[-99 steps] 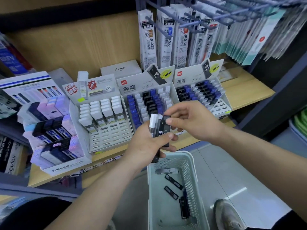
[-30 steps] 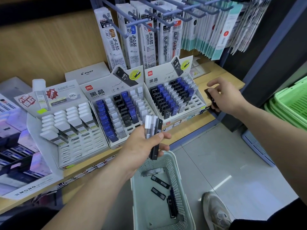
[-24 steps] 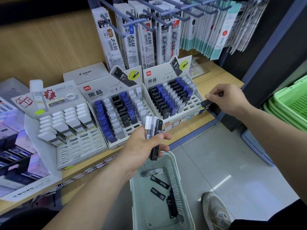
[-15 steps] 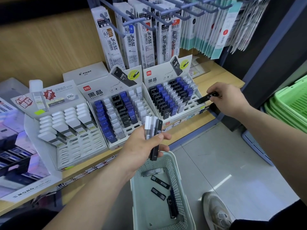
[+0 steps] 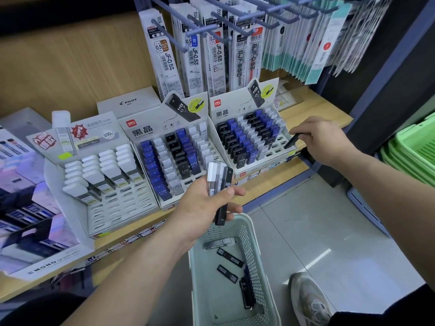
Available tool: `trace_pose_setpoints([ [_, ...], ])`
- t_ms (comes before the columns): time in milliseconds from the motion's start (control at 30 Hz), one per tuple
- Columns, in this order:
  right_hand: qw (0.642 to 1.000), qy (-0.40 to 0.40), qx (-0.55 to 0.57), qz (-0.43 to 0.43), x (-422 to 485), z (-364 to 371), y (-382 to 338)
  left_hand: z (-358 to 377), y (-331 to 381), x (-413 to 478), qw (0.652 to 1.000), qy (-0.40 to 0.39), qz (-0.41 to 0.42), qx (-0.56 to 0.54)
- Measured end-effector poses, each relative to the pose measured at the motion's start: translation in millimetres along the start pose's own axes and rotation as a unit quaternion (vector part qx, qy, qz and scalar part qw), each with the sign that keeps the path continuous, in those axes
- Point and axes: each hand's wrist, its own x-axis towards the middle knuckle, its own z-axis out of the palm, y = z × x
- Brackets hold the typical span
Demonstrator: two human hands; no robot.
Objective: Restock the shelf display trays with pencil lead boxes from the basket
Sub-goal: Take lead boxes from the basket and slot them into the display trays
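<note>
Right hand (image 5: 322,140) pinches slim black lead box (image 5: 292,141) over right white cardboard tray (image 5: 286,151); tilted entry risks jamming. Left hand (image 5: 202,205) grips spare boxes (image 5: 219,182).

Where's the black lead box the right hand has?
Head view, right of centre: the right hand pinches the black lead box, tilted, at the front-right slots of the right display tray.

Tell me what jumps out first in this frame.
The right hand pinches a black lead box over the front-right slots of the right display tray. The left hand grips several boxes above the pale basket, where a few more lie.
</note>
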Motion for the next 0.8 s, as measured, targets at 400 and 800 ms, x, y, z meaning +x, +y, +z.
trace_pose_setpoints([
  [400,0.996,0.052,0.031,0.058,-2,0,-13,-3,0,-2,1.000,-0.005,0.003,-0.002],
  [800,0.944,-0.076,0.316,0.056,-30,-26,-99,-4,1,-2,0.999,-0.021,0.023,-0.042],
])
